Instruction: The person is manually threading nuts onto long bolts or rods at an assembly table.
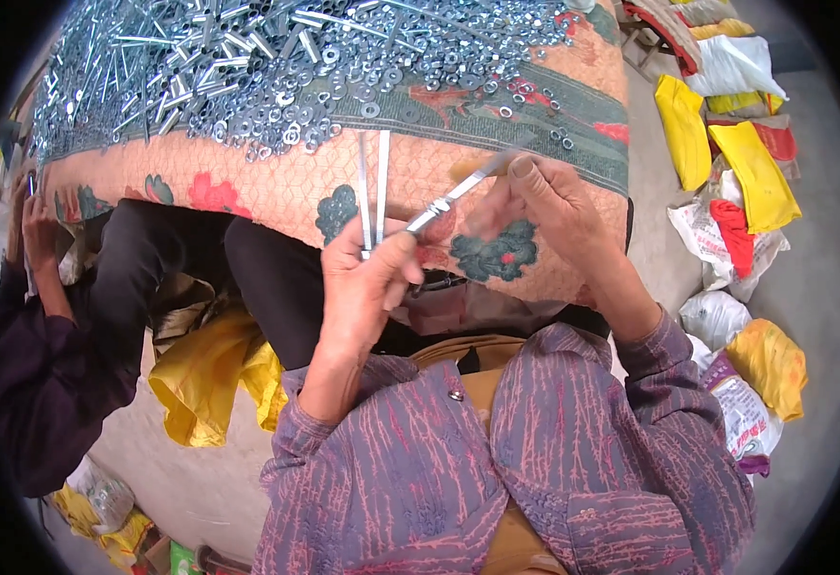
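Observation:
My left hand [370, 283] is closed around several slim metal rods. Two of them, including a bright straight rod [383, 182], point up from its fingers. A longer metal bolt [442, 204] with a collar or nut midway slants up to the right from its thumb and fingertips. The far end of that bolt is blurred and reaches the thumb of my right hand [559, 206]. The right fingers are smeared by motion, so their grip cannot be made out. Beyond both hands, a big heap of metal bolts, sleeves, washers and nuts [276, 72] covers the table's far part.
A flowered cloth [267, 182] covers the table. At the left, another person's hand [39, 230] is at the table edge. Yellow sacks [750, 172] and white bags [717, 321] lie on the floor at right; a yellow sack [204, 383] lies below the table at left.

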`<move>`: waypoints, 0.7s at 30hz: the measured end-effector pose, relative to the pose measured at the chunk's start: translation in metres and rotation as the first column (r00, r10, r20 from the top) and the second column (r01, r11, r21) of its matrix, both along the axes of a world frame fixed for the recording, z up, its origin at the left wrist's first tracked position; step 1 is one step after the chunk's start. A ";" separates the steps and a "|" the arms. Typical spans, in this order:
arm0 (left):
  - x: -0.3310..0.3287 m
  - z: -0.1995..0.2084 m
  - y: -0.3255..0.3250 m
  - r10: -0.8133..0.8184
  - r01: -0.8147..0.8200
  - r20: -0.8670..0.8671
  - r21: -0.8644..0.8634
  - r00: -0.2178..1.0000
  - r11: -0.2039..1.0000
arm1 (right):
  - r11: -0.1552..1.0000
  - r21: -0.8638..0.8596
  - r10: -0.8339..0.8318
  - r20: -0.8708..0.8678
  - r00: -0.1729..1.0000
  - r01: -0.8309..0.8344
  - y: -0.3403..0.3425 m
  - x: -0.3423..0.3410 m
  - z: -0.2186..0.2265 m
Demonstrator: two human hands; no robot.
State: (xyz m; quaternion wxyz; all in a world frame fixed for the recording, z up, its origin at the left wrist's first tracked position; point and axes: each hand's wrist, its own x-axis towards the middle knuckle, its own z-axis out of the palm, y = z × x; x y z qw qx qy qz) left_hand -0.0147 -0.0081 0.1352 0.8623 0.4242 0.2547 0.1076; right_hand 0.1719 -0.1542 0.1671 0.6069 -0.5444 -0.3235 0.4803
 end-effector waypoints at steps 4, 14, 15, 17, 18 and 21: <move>0.005 0.008 -0.008 -0.003 0.002 -0.031 -0.022 1.000 1.000 | 0.938 0.092 -0.345 0.138 0.929 0.335 0.017 -0.020 0.007; 0.001 0.003 -0.024 0.082 -0.053 -0.069 0.348 0.994 0.936 | 0.981 -0.148 -0.119 0.050 0.992 0.125 0.016 -0.043 0.004; -0.002 0.001 -0.024 0.079 -0.051 -0.065 0.351 0.995 0.935 | 0.964 -0.184 -0.198 -0.025 0.980 0.191 0.016 -0.048 0.003; -0.008 -0.004 -0.019 0.002 0.053 -0.100 0.549 0.995 0.834 | 0.943 -0.260 -0.197 0.067 0.978 0.208 0.011 -0.049 0.006; -0.009 -0.009 -0.015 -0.041 0.047 -0.024 0.492 0.999 0.869 | 0.962 -0.220 -0.141 0.114 0.984 0.163 0.009 -0.049 0.006; -0.017 -0.005 -0.006 0.005 0.018 -0.103 0.221 0.995 0.975 | 0.973 -0.229 0.027 0.170 0.985 0.013 0.004 -0.033 0.017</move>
